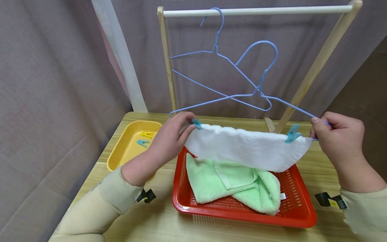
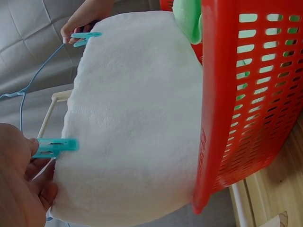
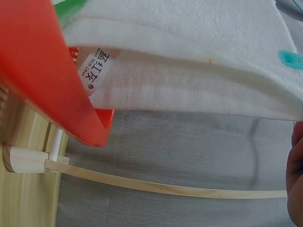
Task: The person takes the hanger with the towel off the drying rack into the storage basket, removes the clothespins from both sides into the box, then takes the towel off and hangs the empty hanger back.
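A white towel hangs folded over the bottom bar of a blue wire hanger. Near its right end, a teal clothespin clips the cloth. My left hand pinches a second teal clothespin at the towel's left end. The hanger's right corner is gripped by my right hand, thumb on top. Only part of that hand's fingers shows in the right wrist view. Below the white towel, a light green towel lies in a red basket.
A wooden rack with a white rail stands behind, and another blue hanger hangs from it. On the left, a yellow tray contains a yellow clothespin and a teal one. A grey curtain backs the table.
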`<state>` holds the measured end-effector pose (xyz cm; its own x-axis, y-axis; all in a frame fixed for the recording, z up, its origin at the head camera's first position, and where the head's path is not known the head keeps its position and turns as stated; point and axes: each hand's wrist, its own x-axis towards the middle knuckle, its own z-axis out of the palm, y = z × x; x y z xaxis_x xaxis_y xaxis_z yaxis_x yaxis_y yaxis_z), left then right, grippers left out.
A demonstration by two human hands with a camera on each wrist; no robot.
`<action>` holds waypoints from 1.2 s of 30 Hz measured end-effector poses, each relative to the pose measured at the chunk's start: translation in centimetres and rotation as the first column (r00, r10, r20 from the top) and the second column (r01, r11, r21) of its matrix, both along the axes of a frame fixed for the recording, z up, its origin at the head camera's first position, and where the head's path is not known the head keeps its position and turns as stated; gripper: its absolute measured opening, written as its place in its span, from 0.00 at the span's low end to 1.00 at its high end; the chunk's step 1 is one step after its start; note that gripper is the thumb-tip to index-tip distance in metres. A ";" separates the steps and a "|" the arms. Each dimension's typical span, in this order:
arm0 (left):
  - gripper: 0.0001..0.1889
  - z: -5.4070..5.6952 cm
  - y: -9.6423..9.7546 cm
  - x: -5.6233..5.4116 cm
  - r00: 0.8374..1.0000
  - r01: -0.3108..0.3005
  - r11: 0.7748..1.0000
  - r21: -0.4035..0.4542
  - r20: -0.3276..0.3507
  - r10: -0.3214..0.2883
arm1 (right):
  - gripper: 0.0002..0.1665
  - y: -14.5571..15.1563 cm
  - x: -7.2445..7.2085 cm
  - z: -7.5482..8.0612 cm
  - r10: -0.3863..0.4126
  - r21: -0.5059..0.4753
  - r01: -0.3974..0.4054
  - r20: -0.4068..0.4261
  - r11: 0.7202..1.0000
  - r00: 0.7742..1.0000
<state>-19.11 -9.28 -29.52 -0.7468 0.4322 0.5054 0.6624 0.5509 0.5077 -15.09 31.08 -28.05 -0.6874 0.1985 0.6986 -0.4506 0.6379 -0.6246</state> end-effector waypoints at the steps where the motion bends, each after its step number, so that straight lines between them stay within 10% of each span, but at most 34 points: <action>1: 0.12 0.0 0.0 0.0 1.000 0.000 1.000 0.011 0.015 0.000 | 0.24 0.0 0.0 0.0 0.001 0.004 -0.001 -0.002 1.000 1.000; 8: 0.11 -0.2 -0.4 0.0 0.993 -0.009 0.991 0.133 0.116 -0.006 | 0.23 -0.1 0.0 -0.1 0.007 0.026 -0.007 0.007 1.000 1.000; 21: 0.10 -0.2 -1.7 0.0 0.996 -0.034 0.952 0.303 0.091 0.007 | 0.24 0.0 -0.3 -0.2 -0.014 -0.007 0.014 -0.009 1.000 1.000; 36: 0.17 -0.3 -4.9 0.2 0.988 -0.074 0.973 0.221 0.150 0.041 | 0.25 0.9 0.2 -0.1 -0.011 -0.047 0.008 -0.059 0.999 0.998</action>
